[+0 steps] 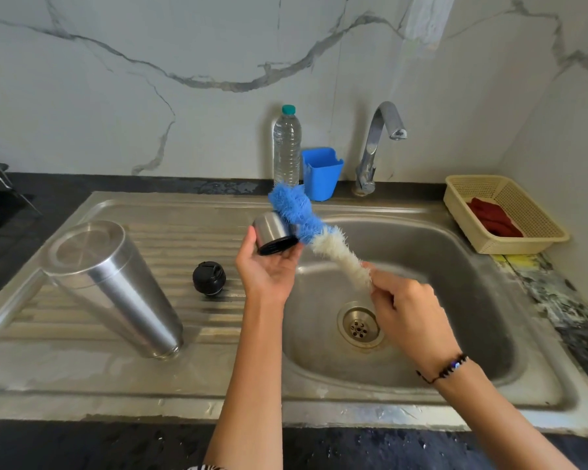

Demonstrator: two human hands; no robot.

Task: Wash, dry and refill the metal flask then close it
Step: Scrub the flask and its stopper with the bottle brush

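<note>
The metal flask stands upside down on the sink's drainboard at the left. Its black stopper sits on the drainboard beside it. My left hand holds the flask's steel cup lid over the edge of the basin, the lid's black rim turned toward me. My right hand grips the lower end of a blue and white bottle brush, whose blue bristles press against the lid's side.
The sink basin with its drain lies under my hands. A tap stands behind it, not running. A plastic water bottle and blue holder stand at the back. A cream basket with red cloth sits right.
</note>
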